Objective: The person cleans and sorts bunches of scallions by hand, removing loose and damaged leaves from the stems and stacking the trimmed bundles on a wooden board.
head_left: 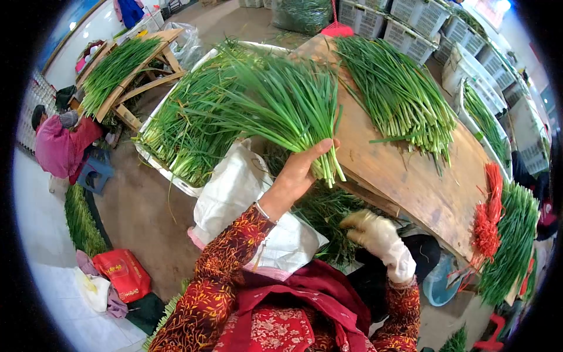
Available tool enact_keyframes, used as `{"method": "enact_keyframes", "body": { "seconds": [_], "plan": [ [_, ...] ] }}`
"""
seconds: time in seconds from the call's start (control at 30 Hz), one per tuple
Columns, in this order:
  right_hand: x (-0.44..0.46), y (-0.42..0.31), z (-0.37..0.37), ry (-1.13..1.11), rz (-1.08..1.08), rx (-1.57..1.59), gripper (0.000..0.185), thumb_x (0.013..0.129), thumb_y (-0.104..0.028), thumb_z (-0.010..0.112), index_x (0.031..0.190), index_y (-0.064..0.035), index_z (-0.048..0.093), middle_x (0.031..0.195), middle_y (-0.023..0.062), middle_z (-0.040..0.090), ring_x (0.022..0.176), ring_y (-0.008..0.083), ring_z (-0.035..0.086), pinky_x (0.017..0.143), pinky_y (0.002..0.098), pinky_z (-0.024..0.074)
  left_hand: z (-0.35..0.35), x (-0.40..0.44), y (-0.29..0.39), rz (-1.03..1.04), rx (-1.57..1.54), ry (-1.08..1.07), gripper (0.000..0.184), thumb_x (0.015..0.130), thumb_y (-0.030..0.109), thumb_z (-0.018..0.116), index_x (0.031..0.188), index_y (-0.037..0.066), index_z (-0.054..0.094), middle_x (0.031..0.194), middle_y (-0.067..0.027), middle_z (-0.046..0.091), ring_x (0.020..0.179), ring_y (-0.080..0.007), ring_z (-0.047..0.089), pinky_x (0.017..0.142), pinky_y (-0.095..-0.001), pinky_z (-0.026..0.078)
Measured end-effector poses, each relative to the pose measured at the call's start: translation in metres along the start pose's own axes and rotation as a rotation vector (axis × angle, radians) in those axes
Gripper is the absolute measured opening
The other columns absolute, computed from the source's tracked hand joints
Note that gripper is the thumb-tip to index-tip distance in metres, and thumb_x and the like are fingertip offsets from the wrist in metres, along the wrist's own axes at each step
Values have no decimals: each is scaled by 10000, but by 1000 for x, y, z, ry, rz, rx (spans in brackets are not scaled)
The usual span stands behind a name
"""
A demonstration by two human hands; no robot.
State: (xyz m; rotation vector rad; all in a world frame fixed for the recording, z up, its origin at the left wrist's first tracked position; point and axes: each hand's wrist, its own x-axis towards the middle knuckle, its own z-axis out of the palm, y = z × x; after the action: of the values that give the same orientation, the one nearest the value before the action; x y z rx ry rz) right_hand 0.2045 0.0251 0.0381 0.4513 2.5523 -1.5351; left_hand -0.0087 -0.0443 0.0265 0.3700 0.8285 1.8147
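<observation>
My bare left hand (295, 175) is closed around the lower stalks of a bunch of garlic chives (287, 105), whose green leaves fan out toward the upper left. Lower and to the right, my right hand (378, 240) wears a pale glove. Motion blur smears its fingers, so I cannot make out their pose. Loose dark green leaves (325, 220) lie below it and between the hands. Beside my left forearm is a white sack (231, 190). A wooden board (404, 182) slopes past both hands, with a pile of chives (399, 88) on its far part.
A white crate (153, 154) full of chives stands at left. Red ties (488, 217) lie on the board's right end near more chives (510, 240). A blue basin (440, 281) sits below. Another person (61, 141) works at far left; stacked crates (419, 17) stand behind.
</observation>
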Motion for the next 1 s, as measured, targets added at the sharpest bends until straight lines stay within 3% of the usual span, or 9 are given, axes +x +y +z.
{"method": "enact_keyframes", "body": {
  "seconds": [0.07, 0.1, 0.37, 0.67, 0.73, 0.77, 0.8, 0.9, 1.0],
  "plan": [
    [9, 6, -8, 542, 99, -76, 283, 832, -246, 576, 1001, -19, 583, 855, 114, 612, 749, 173, 574, 708, 313, 453, 8, -7, 3, -22, -6, -53, 355, 803, 220, 630, 1081, 27, 522, 957, -53, 599, 798, -115, 577, 641, -260, 511],
    [14, -19, -25, 552, 144, 98, 305, 840, -265, 562, 1001, -6, 577, 867, 100, 617, 802, 154, 578, 738, 277, 451, 11, -11, 0, -40, -21, -93, 373, 809, 215, 621, 1111, 30, 503, 1011, -59, 595, 833, -119, 576, 672, -266, 515],
    [60, -38, -30, 512, -19, 768, 193, 809, -213, 631, 870, -36, 587, 703, -33, 539, 555, 22, 432, 503, 154, 342, 23, -11, -13, 14, -52, -161, 447, 849, 212, 564, 1221, 16, 414, 1181, -70, 525, 1058, -145, 513, 911, -307, 424],
    [-3, -47, -20, 457, -253, 1081, 237, 805, -196, 595, 653, -37, 506, 515, 1, 427, 435, 96, 385, 448, 225, 368, 10, -8, -11, -110, -80, -146, 323, 803, 213, 625, 1045, 14, 546, 926, -62, 608, 850, -145, 596, 749, -287, 498],
    [-25, -33, -6, 175, -733, 1387, 236, 796, -126, 578, 600, -13, 513, 478, 29, 447, 410, 130, 427, 422, 258, 375, 2, -6, -11, -116, -92, -91, 319, 794, 216, 635, 1026, 15, 551, 922, -64, 608, 858, -147, 595, 743, -288, 501],
    [-40, -32, -7, 34, -664, 1277, 249, 777, -120, 599, 572, 3, 531, 507, 68, 499, 440, 166, 488, 434, 307, 403, -4, -3, -16, -87, -67, -82, 330, 792, 212, 638, 1034, 7, 547, 914, -67, 609, 855, -150, 597, 730, -286, 507],
    [-54, -21, -18, -293, -138, 1094, 213, 767, -168, 629, 667, 11, 570, 631, 104, 563, 535, 218, 551, 508, 346, 441, -4, -4, -16, -88, -70, -81, 330, 792, 212, 638, 1034, 7, 547, 914, -67, 609, 855, -150, 597, 730, -286, 507],
    [-25, -1, 3, 308, 89, -602, 274, 740, -229, 658, 924, -46, 570, 919, 71, 589, 822, 201, 585, 692, 303, 460, 2, -10, -21, -110, -32, -102, 338, 792, 207, 640, 1043, 2, 544, 916, -67, 610, 843, -156, 602, 710, -290, 515],
    [-4, -26, -8, 542, 224, 8, 356, 787, -301, 616, 1025, -42, 562, 878, 147, 618, 790, 236, 611, 695, 308, 470, 8, -13, -42, -67, 98, -35, 363, 787, 180, 646, 1085, 13, 523, 957, -76, 604, 838, -166, 604, 697, -302, 520]
  ]
}}
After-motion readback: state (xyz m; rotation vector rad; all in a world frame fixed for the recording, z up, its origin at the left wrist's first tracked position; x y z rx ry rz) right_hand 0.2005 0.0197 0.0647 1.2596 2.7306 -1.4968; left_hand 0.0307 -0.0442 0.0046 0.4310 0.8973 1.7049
